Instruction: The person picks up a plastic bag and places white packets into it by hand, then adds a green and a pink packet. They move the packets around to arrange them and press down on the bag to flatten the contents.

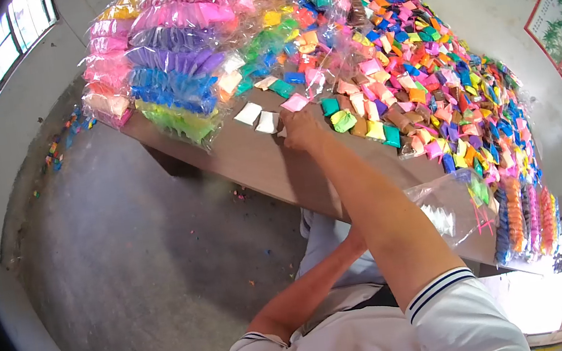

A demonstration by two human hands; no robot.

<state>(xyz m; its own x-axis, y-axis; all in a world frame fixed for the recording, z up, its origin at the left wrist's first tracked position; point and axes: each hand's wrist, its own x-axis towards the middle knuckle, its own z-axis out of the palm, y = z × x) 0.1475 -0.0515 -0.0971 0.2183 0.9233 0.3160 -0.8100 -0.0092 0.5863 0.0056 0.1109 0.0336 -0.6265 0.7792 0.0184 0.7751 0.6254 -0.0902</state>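
My right hand (301,131) reaches over the table, its fingers closed at the edge of a small pink packet (295,102). Just left of the fingers lie two white packets, one nearer (267,122) and one farther (248,114). A teal packet (330,106) and a yellow-green packet (343,121) are on the other side of the hand. My left forearm (314,276) passes behind my right arm near the table edge, which hides the left hand.
A large heap of colourful packets (414,61) covers the table's (251,158) right and back. Clear bags of packets sorted by colour (172,62) are stacked at the left. An open plastic bag with white packets (441,219) lies right of my arm. Scraps (59,143) litter the floor.
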